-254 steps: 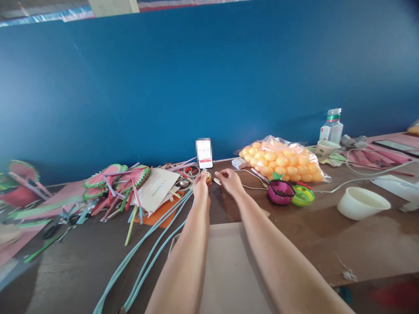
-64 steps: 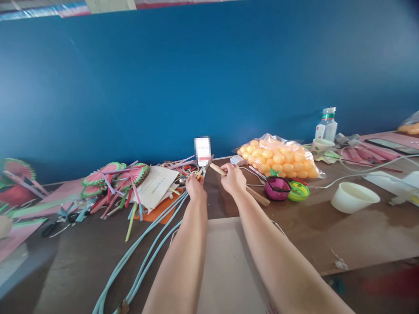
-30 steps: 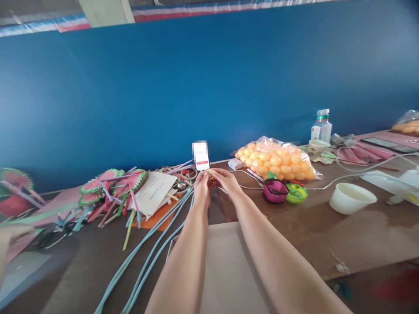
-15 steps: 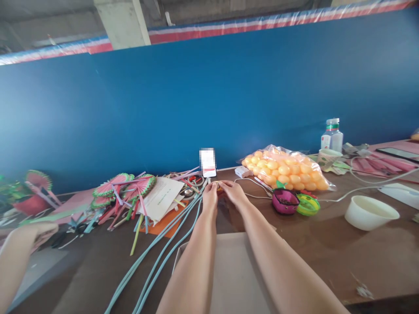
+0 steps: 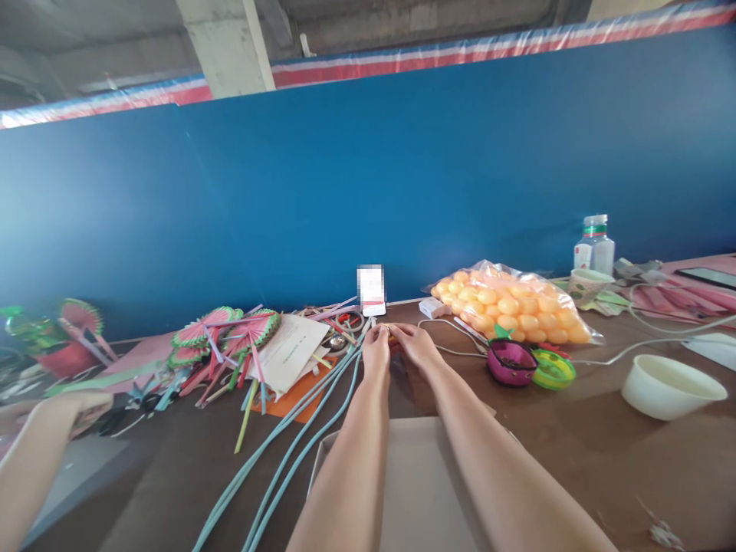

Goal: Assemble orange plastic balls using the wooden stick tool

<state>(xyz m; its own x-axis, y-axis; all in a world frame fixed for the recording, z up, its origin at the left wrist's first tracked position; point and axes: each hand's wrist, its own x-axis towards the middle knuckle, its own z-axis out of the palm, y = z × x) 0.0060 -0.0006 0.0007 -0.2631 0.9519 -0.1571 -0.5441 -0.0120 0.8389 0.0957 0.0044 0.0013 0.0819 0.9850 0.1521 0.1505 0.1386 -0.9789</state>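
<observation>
This looks like a craft workspace set up inside a large, unfinished building. Bare concrete shows overhead in the ceiling (image 5: 126,38) and a rough pillar (image 5: 227,54). A tall blue partition (image 5: 373,169), with red, white and blue striped film (image 5: 402,63) along its top, closes off the far side of a long brown tabletop (image 5: 563,452). Handicraft materials crowd that tabletop: pink-and-green folded fans (image 5: 258,328), loose coloured strips (image 5: 246,418) and a clear bag of orange balls (image 5: 511,307). Another person's arm (image 5: 40,445) at the left shows the place is shared.
</observation>
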